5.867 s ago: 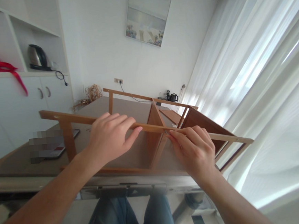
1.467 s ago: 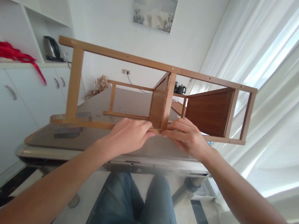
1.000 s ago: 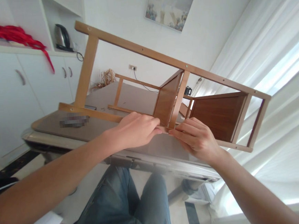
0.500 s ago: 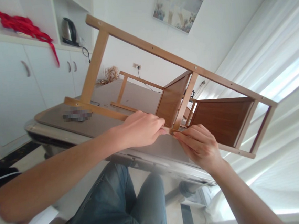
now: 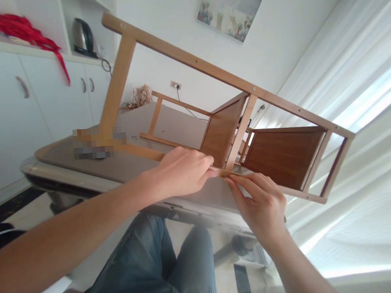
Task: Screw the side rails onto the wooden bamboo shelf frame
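Note:
A wooden shelf frame (image 5: 188,56) with brown panels lies on its side on the table (image 5: 116,168). My left hand (image 5: 184,172) is closed over its lower, near rail, fingertips beside the joint with the middle crossbar (image 5: 241,131). Just right of that joint, my right hand (image 5: 263,204) pinches the same rail between thumb and fingers. The fingertips of both hands are close together. Whether a small part such as a screw sits between them is hidden.
A pixelated patch hides something at the table's left end. Dry straw-like material (image 5: 142,96) lies at the back. White cabinets (image 5: 5,102), an electric kettle (image 5: 83,38) and red cloth (image 5: 20,27) are at left. White curtains (image 5: 367,223) hang close on the right.
The view has shifted slightly, so the frame appears a little further left. My right hand's fingers have moved a little on the rail; my left hand keeps its place.

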`<state>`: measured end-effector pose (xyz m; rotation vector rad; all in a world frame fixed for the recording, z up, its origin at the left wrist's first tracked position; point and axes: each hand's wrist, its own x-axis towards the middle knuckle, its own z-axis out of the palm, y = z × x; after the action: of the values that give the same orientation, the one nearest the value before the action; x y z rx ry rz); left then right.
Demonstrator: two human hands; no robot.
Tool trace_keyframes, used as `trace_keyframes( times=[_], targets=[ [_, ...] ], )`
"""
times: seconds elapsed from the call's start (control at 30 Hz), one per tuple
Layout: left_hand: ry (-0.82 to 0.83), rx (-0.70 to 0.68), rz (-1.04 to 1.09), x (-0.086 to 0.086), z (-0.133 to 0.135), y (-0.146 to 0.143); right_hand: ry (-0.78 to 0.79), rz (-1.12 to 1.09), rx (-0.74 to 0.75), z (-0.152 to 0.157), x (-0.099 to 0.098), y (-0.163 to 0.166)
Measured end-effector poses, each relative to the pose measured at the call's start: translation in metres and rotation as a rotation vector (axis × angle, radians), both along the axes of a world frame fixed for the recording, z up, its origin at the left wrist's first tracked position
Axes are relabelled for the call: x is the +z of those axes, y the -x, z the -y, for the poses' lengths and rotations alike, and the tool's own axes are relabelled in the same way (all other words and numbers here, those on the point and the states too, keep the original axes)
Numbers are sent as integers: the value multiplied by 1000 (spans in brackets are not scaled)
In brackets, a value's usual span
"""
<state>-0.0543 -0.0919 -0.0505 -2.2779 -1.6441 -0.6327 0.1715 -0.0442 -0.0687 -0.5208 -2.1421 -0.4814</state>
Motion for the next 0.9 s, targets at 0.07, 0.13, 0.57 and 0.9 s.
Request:
trace_keyframes(
  times=[0.07,0.13,0.57,0.9],
  targets=[
    [3,8,-6,1,1,-1,22,-50,-26,3,-5,1],
    [11,11,-9,0,2,-1,49,-108,-49,6,-12,4],
    [67,42,-24,-7,4,-1,76,-224,-99,15,-35,15],
    [72,34,-33,-13,5,-1,84,-227,-101,17,-40,15]
  ],
)
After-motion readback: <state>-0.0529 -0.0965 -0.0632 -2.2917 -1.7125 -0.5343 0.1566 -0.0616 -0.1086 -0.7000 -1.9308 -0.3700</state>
